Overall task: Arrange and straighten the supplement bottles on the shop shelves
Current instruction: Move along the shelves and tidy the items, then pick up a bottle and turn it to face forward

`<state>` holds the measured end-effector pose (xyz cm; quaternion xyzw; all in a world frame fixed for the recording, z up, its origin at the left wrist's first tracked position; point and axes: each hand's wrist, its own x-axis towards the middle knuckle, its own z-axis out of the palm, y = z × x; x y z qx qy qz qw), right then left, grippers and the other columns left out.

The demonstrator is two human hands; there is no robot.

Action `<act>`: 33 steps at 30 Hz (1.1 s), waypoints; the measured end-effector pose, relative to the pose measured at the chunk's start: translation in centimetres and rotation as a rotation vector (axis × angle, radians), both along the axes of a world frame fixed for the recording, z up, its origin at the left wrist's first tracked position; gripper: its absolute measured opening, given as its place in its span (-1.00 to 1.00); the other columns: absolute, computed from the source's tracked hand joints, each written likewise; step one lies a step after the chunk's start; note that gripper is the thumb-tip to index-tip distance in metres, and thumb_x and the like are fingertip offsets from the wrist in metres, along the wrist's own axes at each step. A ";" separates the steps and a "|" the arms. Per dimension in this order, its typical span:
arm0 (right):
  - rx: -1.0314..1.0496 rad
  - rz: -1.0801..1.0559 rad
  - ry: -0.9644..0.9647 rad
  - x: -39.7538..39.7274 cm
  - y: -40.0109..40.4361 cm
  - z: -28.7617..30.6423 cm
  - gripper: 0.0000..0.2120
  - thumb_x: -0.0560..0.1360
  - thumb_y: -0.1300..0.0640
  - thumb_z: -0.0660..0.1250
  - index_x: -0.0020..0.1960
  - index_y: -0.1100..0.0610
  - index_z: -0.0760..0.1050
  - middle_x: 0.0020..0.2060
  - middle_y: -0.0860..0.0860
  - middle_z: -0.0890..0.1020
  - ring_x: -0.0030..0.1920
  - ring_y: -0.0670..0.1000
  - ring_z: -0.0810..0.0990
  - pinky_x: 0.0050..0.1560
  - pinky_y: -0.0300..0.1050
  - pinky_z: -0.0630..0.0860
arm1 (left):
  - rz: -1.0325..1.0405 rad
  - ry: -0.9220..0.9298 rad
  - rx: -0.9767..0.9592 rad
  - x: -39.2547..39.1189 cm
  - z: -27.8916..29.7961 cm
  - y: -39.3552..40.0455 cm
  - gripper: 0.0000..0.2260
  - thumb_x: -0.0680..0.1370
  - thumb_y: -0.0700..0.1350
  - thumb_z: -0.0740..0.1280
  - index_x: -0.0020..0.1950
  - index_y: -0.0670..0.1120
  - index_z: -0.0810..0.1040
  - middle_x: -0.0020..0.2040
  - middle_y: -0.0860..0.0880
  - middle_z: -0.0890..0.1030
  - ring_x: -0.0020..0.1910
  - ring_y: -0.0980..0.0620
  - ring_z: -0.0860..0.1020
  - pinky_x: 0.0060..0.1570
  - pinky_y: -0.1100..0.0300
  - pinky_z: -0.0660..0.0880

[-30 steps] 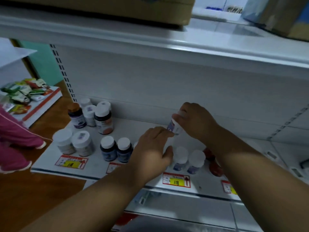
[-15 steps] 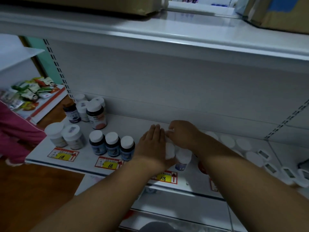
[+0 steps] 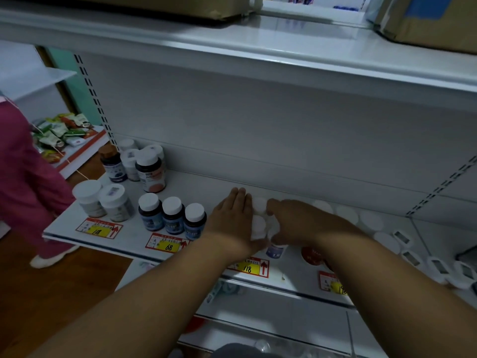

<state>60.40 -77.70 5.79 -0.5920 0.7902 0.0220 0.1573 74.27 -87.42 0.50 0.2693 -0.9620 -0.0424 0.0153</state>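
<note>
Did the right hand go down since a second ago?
Yes. The right hand was up holding a bottle; now it is down among the white caps, near the 118 tag.

Yellow price tags (image 3: 248, 267) stuck along the front edge, just below the fingers. Cardboard boxes (image 3: 436, 19) way up top, snack packets (image 3: 62, 130) far off left, plus someone in pink trousers (image 3: 28, 182).

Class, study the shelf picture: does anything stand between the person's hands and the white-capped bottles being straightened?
Nothing visible does. The left hand lies flat against the white-capped bottles, and the right hand curls over them from the other side. The three dark bottles stand apart, to the left.
</note>
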 end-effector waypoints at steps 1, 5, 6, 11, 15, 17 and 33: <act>-0.002 0.015 0.003 0.3 0.1 -0.2 -0.42 0.33 0.07 0.46 0.29 0.09 0.33 0.06 0.11 0.53 -0.01 0.10 0.53 -0.15 -0.09 0.43 | 0.002 -0.007 0.000 0.0 0.1 0.1 0.01 0.42 0.48 0.11 0.55 -0.15 -0.23 0.58 -0.10 -0.20 0.54 -0.05 -0.23 0.47 0.06 -0.17; -0.096 0.021 0.004 0.4 0.0 -0.5 -0.49 0.32 0.14 0.47 0.21 0.10 0.36 0.01 0.10 0.53 -0.05 0.09 0.53 -0.18 -0.09 0.41 | 0.002 -0.023 -0.008 -0.2 0.3 0.2 0.01 0.42 0.47 0.12 0.55 -0.15 -0.23 0.58 -0.10 -0.20 0.54 -0.05 -0.23 0.47 0.05 -0.16; -0.094 0.017 0.001 0.3 0.1 -0.5 -0.48 0.32 0.13 0.47 0.21 0.10 0.36 0.00 0.10 0.52 -0.06 0.09 0.53 -0.19 -0.09 0.41 | -0.001 -0.021 -0.009 -0.2 0.3 0.2 0.01 0.42 0.47 0.12 0.55 -0.15 -0.23 0.58 -0.10 -0.20 0.54 -0.05 -0.23 0.47 0.05 -0.16; -0.116 -0.033 -0.021 0.1 -0.1 0.2 -0.55 0.38 -0.01 0.40 0.17 0.11 0.33 -0.05 0.08 0.49 -0.09 0.09 0.51 -0.20 -0.07 0.43 | -0.020 0.049 0.011 0.6 0.6 -0.3 0.02 0.41 0.48 0.13 0.56 -0.14 -0.23 0.58 -0.08 -0.20 0.54 -0.04 -0.22 0.46 0.07 -0.20; -0.299 -0.059 -0.002 1.1 -3.0 1.7 -0.75 0.49 0.04 0.30 0.06 0.13 0.33 -0.10 0.07 0.47 -0.16 0.04 0.46 -0.26 -0.10 0.34 | -0.018 0.167 0.031 3.6 0.8 -2.4 0.04 0.37 0.51 0.14 0.56 -0.11 -0.20 0.58 -0.04 -0.16 0.54 0.00 -0.15 0.37 0.16 -0.27; -0.421 -0.049 -0.025 2.8 -5.4 2.1 -0.83 0.50 0.08 0.27 0.03 0.11 0.35 -0.09 0.06 0.48 -0.14 0.04 0.47 -0.18 -0.08 0.39 | -0.004 0.217 0.047 5.7 1.3 -4.1 0.02 0.38 0.50 0.15 0.57 -0.10 -0.16 0.59 -0.05 -0.11 0.53 0.00 -0.10 0.37 0.16 -0.24; -0.414 -0.096 -0.239 15.4 -28.7 -2.2 -0.44 0.39 0.16 0.44 0.31 0.11 0.29 0.19 0.17 0.45 0.10 0.15 0.50 -0.05 -0.09 0.41 | 0.042 0.305 0.013 20.1 4.2 -20.2 -0.32 0.49 0.34 0.21 0.49 0.00 0.22 0.45 0.00 0.34 0.40 -0.01 0.30 0.33 0.12 0.26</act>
